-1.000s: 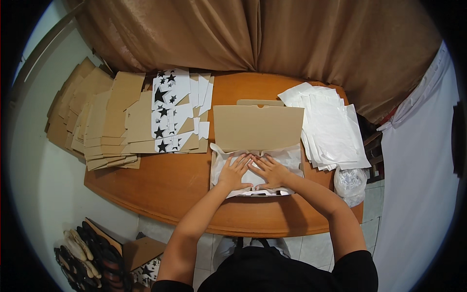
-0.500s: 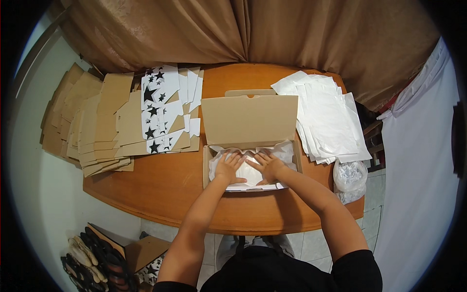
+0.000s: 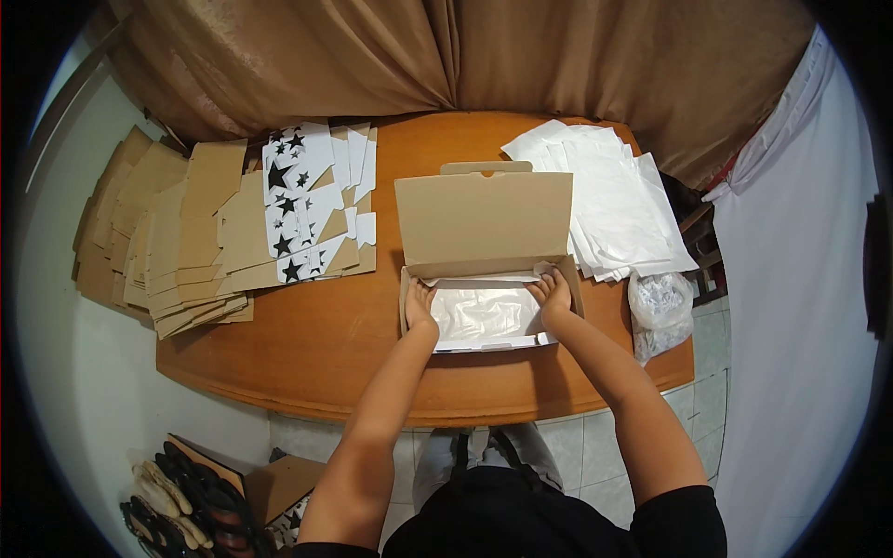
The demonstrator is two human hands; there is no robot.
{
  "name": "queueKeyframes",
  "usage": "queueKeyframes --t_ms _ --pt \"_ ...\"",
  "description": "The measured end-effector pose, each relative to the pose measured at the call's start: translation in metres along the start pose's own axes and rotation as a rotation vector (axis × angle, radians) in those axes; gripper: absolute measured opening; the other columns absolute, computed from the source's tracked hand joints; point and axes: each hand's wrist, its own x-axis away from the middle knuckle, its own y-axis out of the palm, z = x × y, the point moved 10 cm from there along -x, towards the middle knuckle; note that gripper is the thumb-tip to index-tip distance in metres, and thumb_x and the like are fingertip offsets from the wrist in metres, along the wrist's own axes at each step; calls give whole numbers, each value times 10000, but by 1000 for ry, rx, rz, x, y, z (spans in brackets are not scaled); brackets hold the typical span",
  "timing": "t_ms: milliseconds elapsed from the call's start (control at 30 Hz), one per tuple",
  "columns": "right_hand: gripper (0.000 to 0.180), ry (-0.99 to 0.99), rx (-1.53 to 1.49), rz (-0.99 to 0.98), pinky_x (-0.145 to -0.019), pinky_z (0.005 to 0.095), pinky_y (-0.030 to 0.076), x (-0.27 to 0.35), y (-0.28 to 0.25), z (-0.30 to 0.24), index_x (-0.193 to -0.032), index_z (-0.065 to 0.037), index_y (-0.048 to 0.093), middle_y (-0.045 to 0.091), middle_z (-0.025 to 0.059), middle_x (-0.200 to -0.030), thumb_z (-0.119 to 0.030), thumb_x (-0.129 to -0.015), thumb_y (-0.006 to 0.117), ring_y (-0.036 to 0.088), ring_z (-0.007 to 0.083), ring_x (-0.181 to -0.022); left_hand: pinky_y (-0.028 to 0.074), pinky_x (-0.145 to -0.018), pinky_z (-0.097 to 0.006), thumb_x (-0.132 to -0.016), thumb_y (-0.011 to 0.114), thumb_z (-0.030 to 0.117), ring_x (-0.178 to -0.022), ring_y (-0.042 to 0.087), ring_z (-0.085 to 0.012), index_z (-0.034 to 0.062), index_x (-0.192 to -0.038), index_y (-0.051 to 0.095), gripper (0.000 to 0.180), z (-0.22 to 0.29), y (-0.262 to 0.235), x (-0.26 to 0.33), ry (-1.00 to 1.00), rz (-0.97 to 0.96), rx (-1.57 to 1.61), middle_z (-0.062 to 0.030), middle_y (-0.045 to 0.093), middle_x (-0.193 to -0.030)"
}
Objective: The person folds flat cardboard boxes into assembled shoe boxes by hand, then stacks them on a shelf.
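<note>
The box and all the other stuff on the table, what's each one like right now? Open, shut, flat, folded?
Cardboard box: open, lid standing up.
White tissue paper: spread inside the box.
Left hand: flat on the paper's left end.
Right hand: flat on the paper's right end.
Flat box blanks: unfolded, stacked on the left.
White sheets: piled on the right.
Plastic bag: crumpled at the table's edge.

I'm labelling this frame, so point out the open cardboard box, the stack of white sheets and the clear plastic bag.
open cardboard box (image 3: 484,219): head view, on the inside of its raised lid.
stack of white sheets (image 3: 609,200): head view, on the top sheet's middle.
clear plastic bag (image 3: 659,307): head view, on its crumpled middle.
</note>
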Motion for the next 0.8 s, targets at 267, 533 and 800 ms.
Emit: queueKeyframes --t_ms 267,533,800 --pt "563 -132 -575 -126 -1114 430 -4 70 12 25 -1453 -257 18 91 -82 -1513 -341 -948 249 88 127 -1391 -47 -1101 -438 -881 440 355 -1384 128 -223 79 -1448 45 744 36 -25 22 44 147 69 -56 160 -1500" --pt "674 -226 -736 -109 -1106 466 1 117 59 34 -1447 -154 156 150 26 -1509 -498 -891 321 115 215 -1390 29 -1109 -448 -877 444 328 -1334 262 -252 60 -1422 195 657 77 -86 29 118 281 317 -98 313 -1433" --pt "188 145 -1468 794 -850 466 392 222 49 177 -920 -78 633 630 99 -832 -137 -777 526 597 255 -823 380 -930 -428 -824 579 216 -1020 560 -325 44 -1125 571 347 32 -181 115 290 782 1463 -144 617 -1046"
